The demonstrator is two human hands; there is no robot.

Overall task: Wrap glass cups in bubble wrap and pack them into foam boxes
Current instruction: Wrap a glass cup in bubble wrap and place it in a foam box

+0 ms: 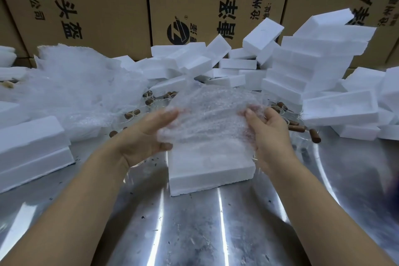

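Stretched between both hands, just above the desk: a clear, crinkled sheet of bubble wrap (211,114). Gripped at its left edge by the left hand (146,136), fingers curled behind and thumb in front; pinched at its right edge by the right hand (269,134). Impossible to tell whether a cup sits inside the sheet yet.

Directly beneath, a white rectangular foam box (207,170) lying on the shiny metal desk (194,222). Behind the sheet, clear glass cups with brown cylindrical pieces (132,113), bare and waiting.

Further left, a loose heap of bubble wrap (75,84) and closed white foam boxes (32,142), possibly packed. At the back and right, a tumbled pile of foam pieces (313,60) before brown printed cardboard cartons (97,6).

Judging by this, well short of finished: many cups unwrapped, many boxes unfilled.
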